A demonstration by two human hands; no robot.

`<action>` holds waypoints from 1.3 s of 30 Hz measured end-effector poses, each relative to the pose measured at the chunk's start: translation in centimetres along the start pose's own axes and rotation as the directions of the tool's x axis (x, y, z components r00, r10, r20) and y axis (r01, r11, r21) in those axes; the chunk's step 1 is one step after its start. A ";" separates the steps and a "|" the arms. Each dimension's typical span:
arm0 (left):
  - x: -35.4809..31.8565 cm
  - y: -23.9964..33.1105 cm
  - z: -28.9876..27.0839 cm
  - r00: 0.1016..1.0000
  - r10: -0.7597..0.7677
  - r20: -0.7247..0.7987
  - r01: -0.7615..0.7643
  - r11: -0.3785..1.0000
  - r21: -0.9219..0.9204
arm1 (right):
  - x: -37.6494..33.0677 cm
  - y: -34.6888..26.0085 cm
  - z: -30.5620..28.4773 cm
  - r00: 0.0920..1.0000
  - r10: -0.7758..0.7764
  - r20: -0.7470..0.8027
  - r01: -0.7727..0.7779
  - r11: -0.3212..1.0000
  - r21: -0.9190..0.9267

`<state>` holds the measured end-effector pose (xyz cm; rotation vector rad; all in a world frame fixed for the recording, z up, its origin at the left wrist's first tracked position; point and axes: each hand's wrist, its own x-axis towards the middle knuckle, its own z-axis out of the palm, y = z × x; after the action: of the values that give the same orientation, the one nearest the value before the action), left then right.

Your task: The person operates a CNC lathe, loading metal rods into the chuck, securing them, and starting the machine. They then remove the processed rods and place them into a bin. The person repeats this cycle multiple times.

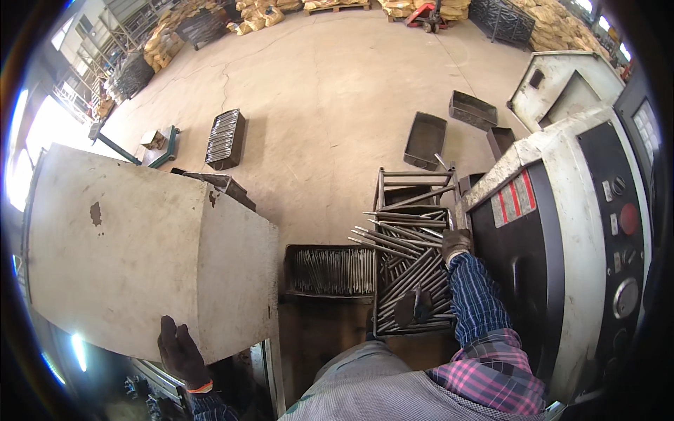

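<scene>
My left hand, in a dark glove, lies with its fingers stretched out against the lower edge of a large off-white machine cover. It holds nothing. On the other side, my right hand, gloved in brown, is closed at the far right edge of a metal-framed bin. Long metal rods fill that bin in a loose, crossed heap. Several of them stick out over its left rim. What the right fingers grip is hidden. A dark object I cannot identify lies on the rods.
A tray of upright-packed rods stands left of the bin. A white machine with a control panel rises close on my right. Farther off are metal bins, a rod-filled box, a green cart and yellow sacks.
</scene>
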<state>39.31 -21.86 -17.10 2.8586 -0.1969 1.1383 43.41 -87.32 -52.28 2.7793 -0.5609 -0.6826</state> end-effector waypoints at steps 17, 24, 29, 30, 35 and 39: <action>-0.1 -0.4 0.8 0.997 0.031 -0.067 -0.040 0.990 -0.139 | -13.7 -1.2 1.3 0.903 0.024 0.428 -0.262 0.821 0.507; 0.2 -0.1 -0.6 0.983 0.099 -0.157 -0.127 0.975 -0.184 | -29.1 -1.4 -2.0 0.879 -0.087 0.469 -0.461 0.095 0.882; 0.3 0.3 -0.3 0.982 0.099 -0.161 -0.137 0.960 -0.246 | -37.7 -2.4 2.0 0.962 -0.200 0.186 -0.232 -0.237 0.943; 0.1 0.1 -0.2 0.982 0.102 -0.156 -0.140 0.958 -0.250 | -39.6 -2.5 1.5 0.974 -0.185 0.128 -0.172 -0.249 0.953; -0.4 -0.4 -0.4 0.989 0.087 -0.116 -0.112 0.967 -0.230 | -51.4 -5.6 -11.4 0.968 -0.046 0.248 -0.242 -0.441 0.864; -0.5 -1.6 0.7 0.963 0.157 -0.221 -0.210 0.946 -0.246 | -56.7 -5.7 -10.9 0.995 -0.029 0.100 -0.102 -0.471 0.876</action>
<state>39.65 -20.33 -18.01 2.5139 -0.5711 1.3071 4.03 -57.32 -22.03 4.1691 -2.4695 0.0923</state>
